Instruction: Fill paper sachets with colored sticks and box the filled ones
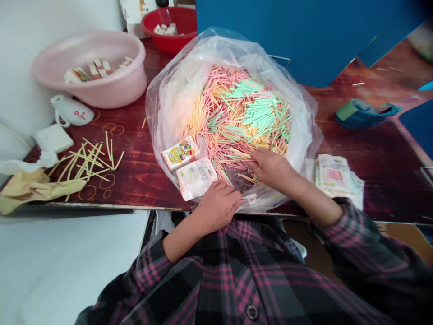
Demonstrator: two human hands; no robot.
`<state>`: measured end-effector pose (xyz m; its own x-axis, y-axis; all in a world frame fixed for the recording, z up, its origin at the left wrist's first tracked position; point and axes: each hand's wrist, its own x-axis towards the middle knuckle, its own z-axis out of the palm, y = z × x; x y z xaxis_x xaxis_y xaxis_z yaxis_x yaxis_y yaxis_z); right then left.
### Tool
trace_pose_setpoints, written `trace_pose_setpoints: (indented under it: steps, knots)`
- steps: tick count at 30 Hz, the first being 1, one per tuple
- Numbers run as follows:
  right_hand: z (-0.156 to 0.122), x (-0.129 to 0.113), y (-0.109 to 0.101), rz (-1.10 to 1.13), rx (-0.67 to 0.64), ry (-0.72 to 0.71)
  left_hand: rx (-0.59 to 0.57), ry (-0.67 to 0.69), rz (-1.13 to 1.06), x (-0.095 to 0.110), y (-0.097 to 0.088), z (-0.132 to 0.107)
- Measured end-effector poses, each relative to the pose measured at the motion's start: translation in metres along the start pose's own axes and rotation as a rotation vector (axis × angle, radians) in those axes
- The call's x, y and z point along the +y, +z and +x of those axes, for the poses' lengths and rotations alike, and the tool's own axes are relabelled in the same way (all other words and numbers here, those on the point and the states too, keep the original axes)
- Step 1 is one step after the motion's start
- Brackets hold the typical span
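A few thin pale sticks point(241, 154) are pinched by the right hand point(272, 169) above loose pink-and-green paper sticks point(237, 117) in a clear plastic bag point(165, 104); a small white paper packet point(249, 199) is gripped in the closed left hand point(216, 205).

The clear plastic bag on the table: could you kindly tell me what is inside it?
Pink, green and yellow thin sticks fill the clear plastic bag, with two printed paper packets lying at its near edge. The right hand covers some sticks, and the heap hides the bag's bottom.
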<state>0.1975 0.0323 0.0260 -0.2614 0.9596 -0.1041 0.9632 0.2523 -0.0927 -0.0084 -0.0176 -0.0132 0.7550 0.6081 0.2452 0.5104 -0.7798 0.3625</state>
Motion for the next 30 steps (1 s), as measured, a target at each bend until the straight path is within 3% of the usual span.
trace_pose_setpoints:
  steps: [5,9,19,25,30]
  knots:
    - [0.018,-0.022,0.012,0.038,0.089,-0.102,0.062,0.011,-0.051,-0.001,-0.007,-0.002]
    - [0.021,-0.027,0.02,-0.03,0.029,-0.147,0.151,0.007,-0.104,-0.01,-0.01,-0.006]
    - [0.031,-0.034,0.016,-0.233,-0.012,-0.201,0.106,-0.011,-0.101,-0.02,-0.001,-0.009]
    - [0.025,-0.045,0.021,-0.217,-0.026,-0.081,0.128,0.0,-0.066,-0.02,0.0,-0.008]
    - [0.028,-0.021,0.019,0.078,-0.061,0.015,0.106,-0.022,-0.132,-0.022,-0.002,-0.008]
